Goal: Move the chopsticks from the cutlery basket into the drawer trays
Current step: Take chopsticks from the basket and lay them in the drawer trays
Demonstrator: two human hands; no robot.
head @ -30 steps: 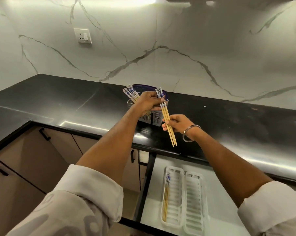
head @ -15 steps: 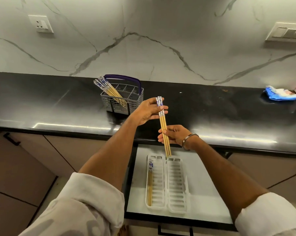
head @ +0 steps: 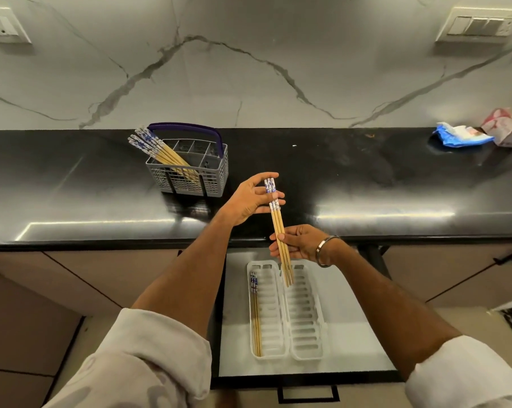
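chopsticks [head: 279,231] sit in both your hands right now, a small bundle held over the open drawer [head: 351,334]. your left hand [head: 250,198] pinches the patterned tops between thumb and fingers, and your right hand [head: 300,245] grips the plain wooden shafts lower down, fingers curled round them. holding at two points like this keeps the sticks parallel and together, so it looks like you're squaring them up before they go in. the tips point down and toward you, hanging just above the far end of the right tray [head: 306,319], which shows nothing in it yet. that lines the bundle up along the tray's length, so i'd judge laying it down is the next step.

the left tray [head: 269,319] already holds a pair [head: 256,316] along its left wall, patterned ends toward the counter. matching that direction would keep the drawer tidy, and your bundle is already turned the same way.

more chopsticks [head: 157,151] are in the basket [head: 190,172] on the counter [head: 366,178], leaning out over its left corner from one compartment, well apart from your hands. so the task is only partly done, with several trips likely left. sticks can roll or fan apart when you let go, so lower them close to the tray floor first.
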